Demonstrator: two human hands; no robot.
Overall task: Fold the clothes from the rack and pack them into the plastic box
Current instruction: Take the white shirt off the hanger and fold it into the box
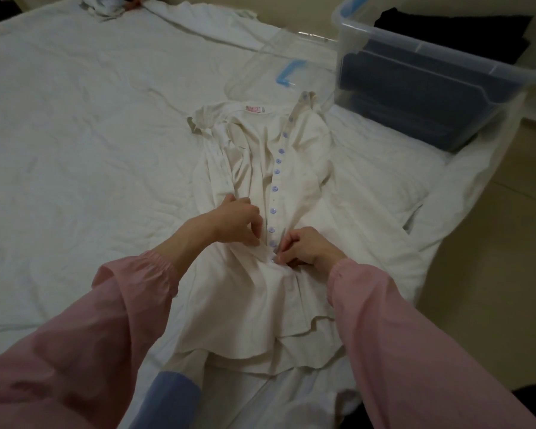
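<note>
we see the cream shirt lying front up on the white bed sheet, collar away from us, near the clear plastic box, which sits at the bed's far right corner with dark folded clothes inside. left hand: fingers curled down, pinching the cloth just left of the lilac buttons. right hand: fingers curled tight, pinching the button strip's edge by the lowest buttons; the clear lid lies flat beside the box.
</note>
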